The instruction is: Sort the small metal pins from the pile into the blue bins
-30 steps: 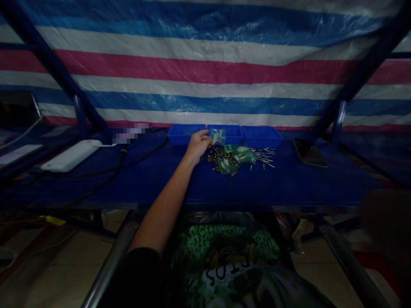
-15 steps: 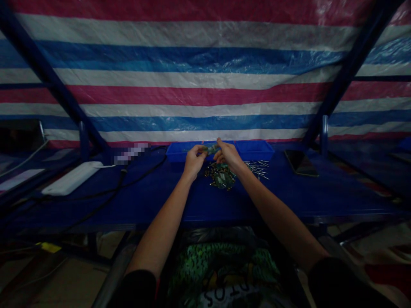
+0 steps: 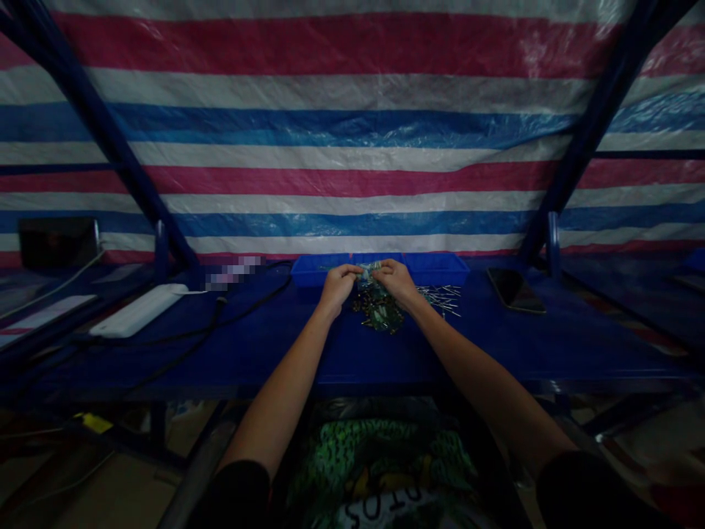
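Observation:
My left hand (image 3: pixel 337 288) and my right hand (image 3: pixel 397 281) meet above the middle of the table. Fingers of both are closed on a small clear plastic bag (image 3: pixel 368 275), pinched between them; its contents are too dim to make out. Just below lies a pile of small brass-coloured and dark metal parts (image 3: pixel 366 303), with another clear bag (image 3: pixel 382 318) at its front. Long thin silvery pins, like nails or screws (image 3: pixel 445 297), spread to the right of my right wrist. Behind my hands stands a row of blue plastic bins (image 3: pixel 438 270).
On the blue table (image 3: pixel 264 360), a white power strip (image 3: pixel 137 312) and black cables (image 3: pixel 242 314) lie at left. A dark phone (image 3: pixel 515 289) rests at right. Blue metal posts (image 3: pixel 573 162) and a striped plastic sheet (image 3: pixel 352 180) rise behind.
My fingers have drawn closer together on the bag, and the right hand's raised thumb has folded down onto it. The whole scene sits slightly lower in view as the camera has shifted.

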### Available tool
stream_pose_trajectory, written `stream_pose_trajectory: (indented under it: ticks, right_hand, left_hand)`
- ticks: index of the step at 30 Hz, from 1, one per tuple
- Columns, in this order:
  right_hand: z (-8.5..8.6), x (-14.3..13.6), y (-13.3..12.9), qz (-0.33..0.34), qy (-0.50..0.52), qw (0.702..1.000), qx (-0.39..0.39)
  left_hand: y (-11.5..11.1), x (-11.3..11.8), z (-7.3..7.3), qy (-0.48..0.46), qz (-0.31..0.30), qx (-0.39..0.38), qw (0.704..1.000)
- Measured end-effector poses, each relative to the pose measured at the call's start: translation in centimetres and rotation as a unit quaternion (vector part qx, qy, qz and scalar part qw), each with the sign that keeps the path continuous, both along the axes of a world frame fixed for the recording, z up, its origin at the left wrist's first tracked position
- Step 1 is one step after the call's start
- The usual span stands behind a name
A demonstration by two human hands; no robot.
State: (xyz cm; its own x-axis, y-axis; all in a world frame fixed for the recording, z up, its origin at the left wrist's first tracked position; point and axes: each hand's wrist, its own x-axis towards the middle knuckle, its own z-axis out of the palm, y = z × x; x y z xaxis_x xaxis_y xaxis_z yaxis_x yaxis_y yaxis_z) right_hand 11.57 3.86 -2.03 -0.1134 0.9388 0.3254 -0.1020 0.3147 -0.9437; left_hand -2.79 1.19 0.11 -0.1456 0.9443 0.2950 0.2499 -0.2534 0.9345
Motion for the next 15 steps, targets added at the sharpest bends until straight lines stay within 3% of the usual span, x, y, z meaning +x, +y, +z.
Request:
stream_pose_trajectory:
  ticks: [6,11,15]
  right_hand:
    - [-0.1,0.1,0.3,-0.001,-0.071,0.989,0.128]
    - [0.6,0.2,-0.5,-0.008,-0.174,0.961,0.215]
    - [1.0,0.4,-0.8,-0.079,-0.228,0.939,0.247]
  left_hand:
    - [-0.7,-0.3,0.9,-0.001,0.031,-0.068,0.997]
    - [-0.4,-0.3,0.4,0.014,0.031,-0.110,0.993]
    - [-0.2,-0.5,0.1,-0.010,0.040,-0.110,0.993]
